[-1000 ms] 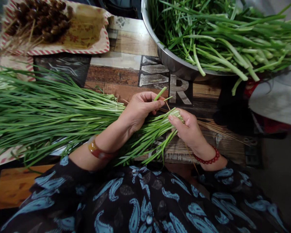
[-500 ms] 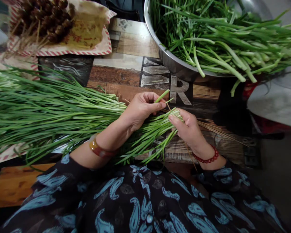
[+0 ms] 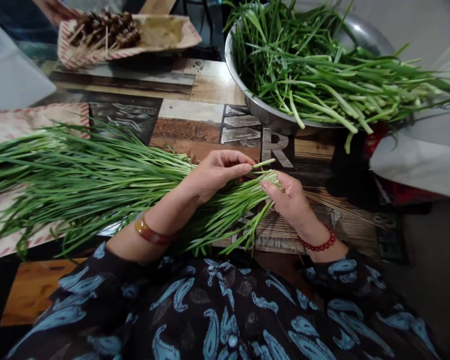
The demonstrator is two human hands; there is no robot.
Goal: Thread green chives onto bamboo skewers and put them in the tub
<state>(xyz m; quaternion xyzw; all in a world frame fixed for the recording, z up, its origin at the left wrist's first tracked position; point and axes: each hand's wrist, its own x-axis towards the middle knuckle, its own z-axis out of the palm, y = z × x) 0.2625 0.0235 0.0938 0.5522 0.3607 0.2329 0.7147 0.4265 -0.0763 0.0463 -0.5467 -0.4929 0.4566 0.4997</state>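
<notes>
My right hand [image 3: 288, 196] is closed round a small bunch of garlic chives [image 3: 225, 217], its trimmed pale ends level by my thumb and the green leaves pointing left. Between thumb and fingers my left hand [image 3: 225, 172] pinches a green chive stalk [image 3: 266, 163] whose pale end sticks out to the right, just above the bunch's ends. Under my left forearm, a big pile of chives [image 3: 108, 170] spreads leftward over the table. Thin wooden skewers [image 3: 337, 207] lie beside and under my right hand; a thin stick also hangs below it.
A steel bowl [image 3: 255, 102] heaped with thicker green stalks [image 3: 333, 85] stands at the back right. At the back left, another person's hand [image 3: 62, 14] is at a paper-lined tray [image 3: 172, 32] of dark skewered food [image 3: 110, 30]. Striped paper [image 3: 71, 112] lies under the chives.
The tray of skewered food has been lifted and shifted away, with another person's hand now at it. The pinched stalk has tilted flatter in my left hand. My right hand keeps its hold.
</notes>
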